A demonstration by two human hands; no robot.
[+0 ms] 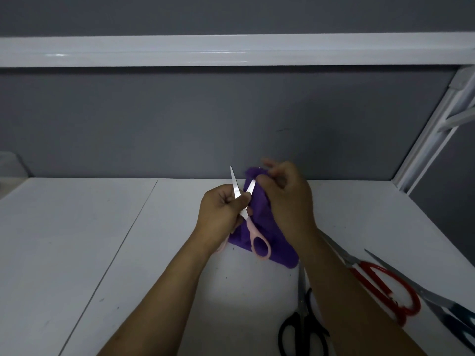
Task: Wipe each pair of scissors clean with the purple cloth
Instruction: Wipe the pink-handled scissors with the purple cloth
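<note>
On my feed, white table [128, 253] fills the lower view. Purple cloth [259, 214] is bunched at mid-table. R hand [285, 199] pinches it round one blade. L hand [223, 209] grips the pink scissors [249, 231] nr the pivot, blades spread, tips up. Hands sit close together. Red scissors [404, 310], black scissors [302, 304] & blue-handled scissors [460, 314] lie by R forearm.

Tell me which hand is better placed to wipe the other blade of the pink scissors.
Probably the right hand: it grips the purple cloth beside the open blades, while the left hand holds the pink scissors.
</note>
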